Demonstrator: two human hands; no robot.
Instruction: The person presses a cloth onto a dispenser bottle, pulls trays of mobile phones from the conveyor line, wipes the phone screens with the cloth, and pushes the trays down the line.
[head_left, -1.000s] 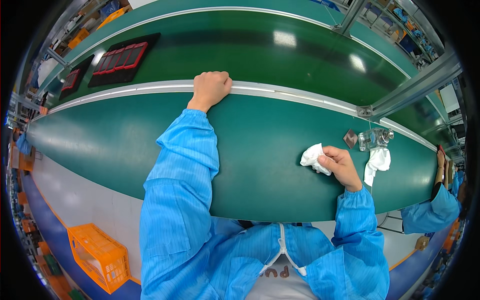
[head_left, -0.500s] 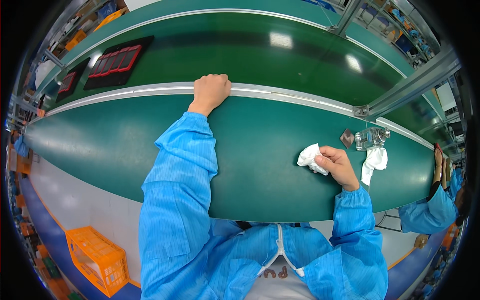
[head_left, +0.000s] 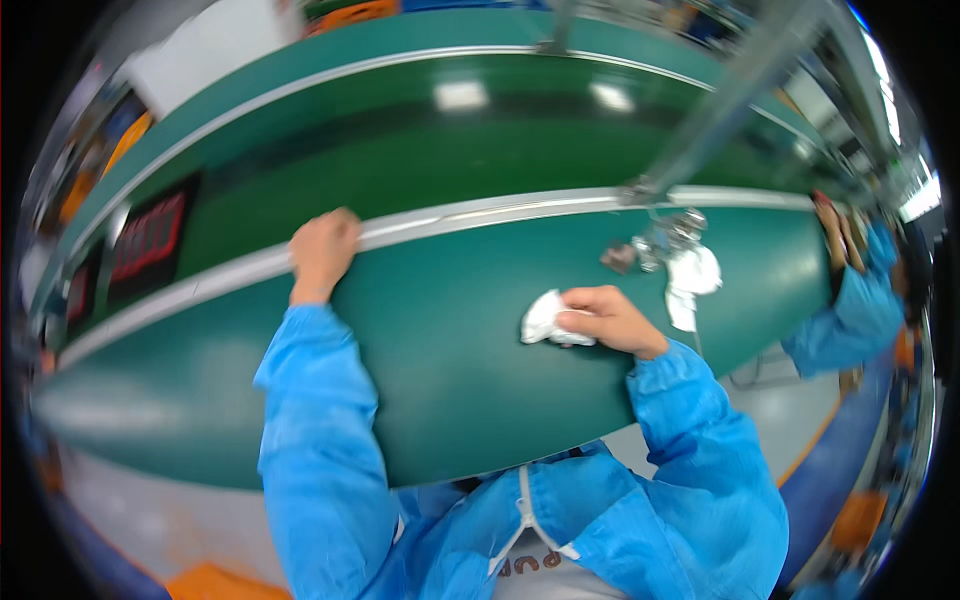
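Observation:
My left hand is closed in a fist on the metal rail along the far edge of the green work surface; its palm side is hidden. Between the thumb and fingers of my right hand is a crumpled white cloth, held at or just above the surface. Beyond that hand, to the right, a clear glass bottle with a metallic top looks blurred. A small dark square piece is beside the bottle, and a second white cloth lies on its near side.
Beyond the rail runs a dark green belt. Red-edged rectangular pieces rest there on black pads at far left. A metal post rises from the rail. At right, another person's blue sleeve reaches the surface. An orange crate is partly visible below.
The whole view has swung to the right and blurred, so most bench items appear further left. My left fist stays on the rail, and my right hand still grips the cloth.

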